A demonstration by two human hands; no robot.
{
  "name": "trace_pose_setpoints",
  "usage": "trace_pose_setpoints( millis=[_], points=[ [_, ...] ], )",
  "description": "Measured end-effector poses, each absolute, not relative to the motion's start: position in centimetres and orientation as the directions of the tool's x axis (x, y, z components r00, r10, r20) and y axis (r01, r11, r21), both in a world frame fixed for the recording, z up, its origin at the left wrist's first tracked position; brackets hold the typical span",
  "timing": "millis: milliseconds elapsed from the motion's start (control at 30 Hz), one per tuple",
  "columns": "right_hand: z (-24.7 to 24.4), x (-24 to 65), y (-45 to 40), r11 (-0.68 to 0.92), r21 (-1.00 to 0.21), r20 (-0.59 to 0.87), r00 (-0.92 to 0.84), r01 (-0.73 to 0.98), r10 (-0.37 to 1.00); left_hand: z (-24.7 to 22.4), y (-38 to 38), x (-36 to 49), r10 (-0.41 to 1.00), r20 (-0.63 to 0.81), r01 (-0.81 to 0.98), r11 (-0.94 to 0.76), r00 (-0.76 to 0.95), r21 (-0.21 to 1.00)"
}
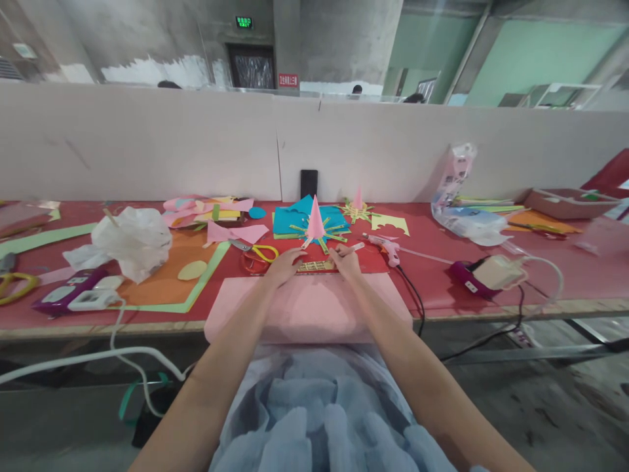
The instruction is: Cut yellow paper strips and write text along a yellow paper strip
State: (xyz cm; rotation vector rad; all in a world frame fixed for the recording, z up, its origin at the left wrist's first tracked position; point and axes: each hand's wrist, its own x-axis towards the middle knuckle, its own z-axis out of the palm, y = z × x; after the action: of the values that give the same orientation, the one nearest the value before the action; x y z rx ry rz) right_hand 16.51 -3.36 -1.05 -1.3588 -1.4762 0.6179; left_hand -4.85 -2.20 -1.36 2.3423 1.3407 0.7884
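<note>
A pink paper cone (316, 220) stands upright, with patterned green-yellow strips (336, 237) spreading out from its base. My left hand (285, 265) is at the strips' near left side, its fingertips close to a strip end; whether it holds anything is too small to tell. My right hand (346, 259) is closed around a whitish pen-like stick (358, 246), just right of the strips. Between both hands lies a yellowish patterned sheet (316, 266) on the red surface. Blue paper (289, 219) lies behind the cone.
Yellow-handled scissors (265, 253) lie left of my left hand. A pink glue gun (388, 249) with a black cable rests on the right. Behind stand a second cone (358, 198) and a black phone (309, 183). Purple power strips (73, 292) and crumpled plastic (132, 242) are leftward.
</note>
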Motion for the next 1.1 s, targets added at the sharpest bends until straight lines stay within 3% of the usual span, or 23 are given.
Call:
trace_pose_setpoints(
  millis=[833,1100],
  points=[
    [-1.18,16.62,-3.27,0.235,-0.882,0.296,0.092,0.409,0.951,-1.30,-2.22,-4.79,0.861,0.306,0.686,-0.508,0.406,0.520],
    [-1.41,16.81,-3.04,0.231,-0.869,0.328,0.160,0.438,0.931,-1.47,-2.11,-4.86,0.858,0.315,0.675,-0.514,0.407,0.530]
  ],
)
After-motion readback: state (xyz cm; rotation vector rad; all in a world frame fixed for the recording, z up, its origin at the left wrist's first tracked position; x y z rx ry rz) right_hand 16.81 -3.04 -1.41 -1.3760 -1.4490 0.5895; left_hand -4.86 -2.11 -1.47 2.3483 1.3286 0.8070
